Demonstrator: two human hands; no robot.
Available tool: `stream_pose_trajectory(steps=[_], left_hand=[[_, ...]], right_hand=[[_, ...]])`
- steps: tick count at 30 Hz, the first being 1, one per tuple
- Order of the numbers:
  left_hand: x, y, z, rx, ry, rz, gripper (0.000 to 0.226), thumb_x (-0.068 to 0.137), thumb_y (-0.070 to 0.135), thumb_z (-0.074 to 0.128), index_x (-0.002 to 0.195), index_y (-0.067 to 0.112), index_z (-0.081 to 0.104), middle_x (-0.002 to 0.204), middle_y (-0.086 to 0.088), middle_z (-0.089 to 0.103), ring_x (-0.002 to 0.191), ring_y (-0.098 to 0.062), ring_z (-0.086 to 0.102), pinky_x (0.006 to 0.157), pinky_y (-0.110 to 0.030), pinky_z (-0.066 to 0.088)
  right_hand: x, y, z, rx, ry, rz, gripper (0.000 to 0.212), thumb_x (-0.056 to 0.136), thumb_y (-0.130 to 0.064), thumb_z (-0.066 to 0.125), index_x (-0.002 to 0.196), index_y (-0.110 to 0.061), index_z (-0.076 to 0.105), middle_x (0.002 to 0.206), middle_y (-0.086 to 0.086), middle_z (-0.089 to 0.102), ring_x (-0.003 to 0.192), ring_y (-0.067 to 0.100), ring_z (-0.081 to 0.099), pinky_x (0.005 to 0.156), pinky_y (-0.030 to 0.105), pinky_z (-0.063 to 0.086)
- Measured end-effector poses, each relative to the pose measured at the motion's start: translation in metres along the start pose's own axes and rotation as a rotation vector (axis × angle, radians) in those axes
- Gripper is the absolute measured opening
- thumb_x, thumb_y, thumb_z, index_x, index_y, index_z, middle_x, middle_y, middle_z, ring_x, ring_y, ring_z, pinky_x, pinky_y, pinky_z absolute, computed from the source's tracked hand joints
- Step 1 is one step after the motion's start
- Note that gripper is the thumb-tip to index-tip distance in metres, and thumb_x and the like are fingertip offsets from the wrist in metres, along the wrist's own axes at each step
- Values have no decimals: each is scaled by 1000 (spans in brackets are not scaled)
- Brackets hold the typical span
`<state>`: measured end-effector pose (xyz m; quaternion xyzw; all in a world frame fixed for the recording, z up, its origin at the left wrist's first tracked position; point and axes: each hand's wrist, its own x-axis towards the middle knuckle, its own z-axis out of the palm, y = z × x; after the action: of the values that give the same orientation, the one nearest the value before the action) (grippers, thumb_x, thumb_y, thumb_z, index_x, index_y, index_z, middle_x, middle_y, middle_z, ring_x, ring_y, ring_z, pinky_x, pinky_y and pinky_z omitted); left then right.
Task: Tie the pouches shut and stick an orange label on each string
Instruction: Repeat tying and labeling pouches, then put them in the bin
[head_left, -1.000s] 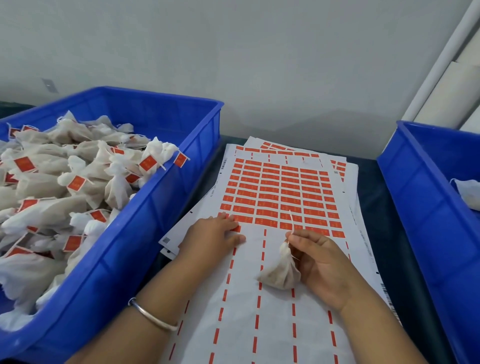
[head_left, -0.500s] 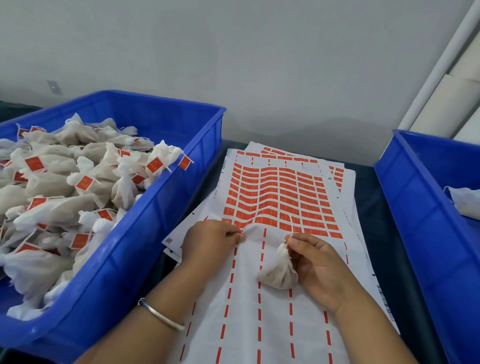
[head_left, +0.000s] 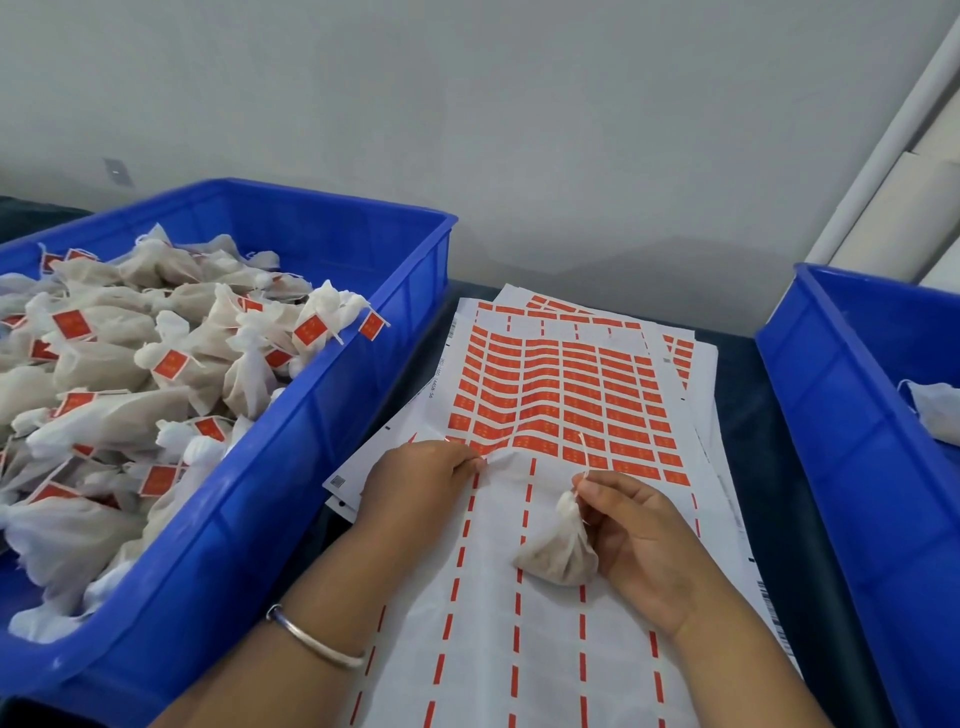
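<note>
Left hand (head_left: 421, 483) curled at the near edge of the orange label rows, fingertips pinching the label sheet (head_left: 550, 613) where the backing puckers upward; apparently peeling a label free, though the label itself is hidden under the fingers. Right hand (head_left: 639, 540) gripping a tied pouch (head_left: 558, 553) by its gathered neck, thumb and forefinger pinching the top with a short string (head_left: 583, 452) standing up beyond them. Pouch body resting on the stripped part of the sheet, just beside the right palm and close to the left hand, well short of either bin. Likely held this way to keep the string upright and exposed so a label can be wrapped on without a reach.

Remaining labels (head_left: 566, 405) in rows on the far half of the sheet; near half bare apart from orange dashes, so the peeling point sits right at the hands. More sheets stacked beneath.

Left bin (head_left: 332, 415), blue, heaped with labelled pouches (head_left: 156, 364): output side, by judgement. Right bin (head_left: 841, 426), blue, with one unlabelled pouch (head_left: 935, 410) visible at the edge: probably supply. Metal bangle (head_left: 311, 639) on the left wrist.
</note>
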<state>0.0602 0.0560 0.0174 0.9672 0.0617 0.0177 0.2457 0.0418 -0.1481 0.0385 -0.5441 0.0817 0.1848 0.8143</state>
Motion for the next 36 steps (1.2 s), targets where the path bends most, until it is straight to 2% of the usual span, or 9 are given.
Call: stream_pose_trajectory(steps=[6, 11, 20, 22, 24, 27, 31, 33, 36], left_hand=[[5, 0, -2, -99, 45, -40, 29, 92, 41, 49, 117, 30, 61, 116, 10, 62, 83, -4, 52, 79, -16, 38], [4, 3, -3, -194, 76, -44, 29, 87, 43, 58, 114, 31, 61, 115, 12, 61, 88, -6, 55, 79, -19, 46], [4, 2, -2, -97, 81, 25, 28, 89, 40, 56, 113, 28, 65, 120, 12, 59, 102, -8, 53, 95, -25, 46], [5, 3, 1, -100, 86, 22, 26, 90, 40, 55, 111, 28, 64, 115, 12, 59, 97, -8, 55, 91, -23, 48], [6, 3, 3, -125, 118, 3, 16, 91, 39, 53, 102, 30, 61, 104, 14, 58, 84, -6, 55, 77, -14, 46], [8, 2, 2, -246, 227, -76, 9, 93, 32, 52, 84, 32, 52, 86, 15, 55, 72, -3, 54, 60, -7, 35], [10, 6, -13, -604, 483, -278, 9, 94, 23, 51, 88, 27, 55, 96, 4, 60, 82, -13, 59, 76, -23, 51], [8, 19, -29, -751, 603, -273, 10, 94, 22, 51, 88, 28, 56, 93, 5, 60, 81, -13, 58, 70, -21, 48], [-2, 51, -47, -890, 490, -185, 14, 93, 25, 52, 81, 31, 57, 85, 12, 60, 78, -9, 59, 62, -16, 42]], right_hand=[[-1, 0, 1, 1, -21, -10, 14, 65, -18, 69, 75, -22, 78, 92, 4, 75, 85, 20, 73, 68, 30, 59], [-3, -2, 2, -11, -35, -23, 12, 65, -17, 67, 71, -19, 78, 87, 5, 74, 79, 21, 72, 68, 29, 59], [-8, -11, 3, -31, -34, -137, 12, 64, -22, 68, 72, -22, 77, 84, 2, 73, 83, 22, 66, 87, 37, 55], [-9, -13, 3, -55, -24, -165, 13, 64, -23, 67, 73, -24, 77, 86, 1, 74, 83, 22, 68, 87, 38, 56], [-11, -15, 4, -79, -15, -198, 13, 64, -24, 67, 71, -27, 77, 83, -1, 74, 77, 19, 69, 80, 34, 57], [-13, -18, 5, -118, 11, -243, 12, 65, -26, 67, 71, -30, 76, 79, -3, 73, 71, 16, 69, 74, 29, 57], [-16, -21, 4, -115, 25, -286, 12, 73, -24, 66, 70, -30, 76, 72, -1, 71, 69, 17, 66, 77, 31, 56], [-17, -23, 4, -145, 24, -308, 11, 65, -30, 68, 71, -31, 76, 74, -1, 72, 71, 18, 68, 78, 30, 56], [-17, -24, 3, -211, 39, -349, 13, 63, -33, 69, 74, -33, 76, 80, -2, 74, 79, 18, 71, 78, 29, 56]])
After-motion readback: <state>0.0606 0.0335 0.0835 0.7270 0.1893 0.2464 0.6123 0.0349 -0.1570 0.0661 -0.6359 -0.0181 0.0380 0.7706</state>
